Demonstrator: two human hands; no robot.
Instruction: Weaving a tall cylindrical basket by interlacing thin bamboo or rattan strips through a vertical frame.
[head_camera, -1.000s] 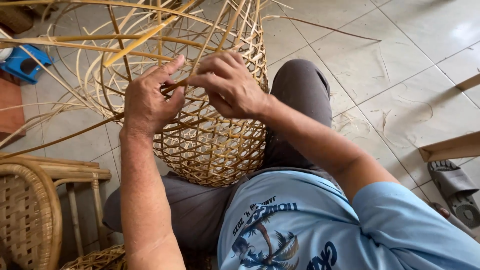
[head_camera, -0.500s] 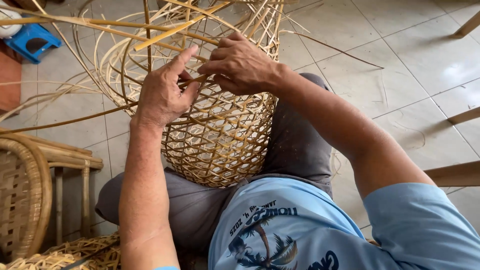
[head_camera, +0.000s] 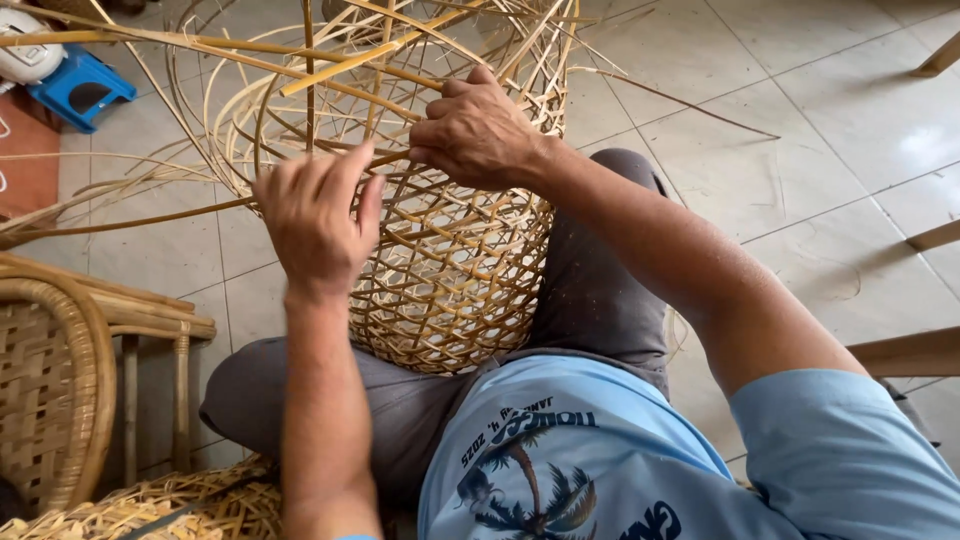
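Item: 1 open-weave cane basket (head_camera: 450, 270), resting on your lap. Likely light, springy, brittle at loose strands; grip woven wall. Your right hand (head_camera: 475, 135) pinches a strand (head_camera: 390, 160); left hand (head_camera: 315, 215) half-open, fingers touching basket. Beside: wicker chair (head_camera: 50, 390), blue stool (head_camera: 80, 90).

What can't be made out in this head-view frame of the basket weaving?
- Right hand: fingertips curl into the woven basket, so its grip on a strip is hidden.
- Left hand: seen from the back; the palm side is hidden.
- Basket's top: cut off by the upper edge.
- Blue stool: partly behind strips.
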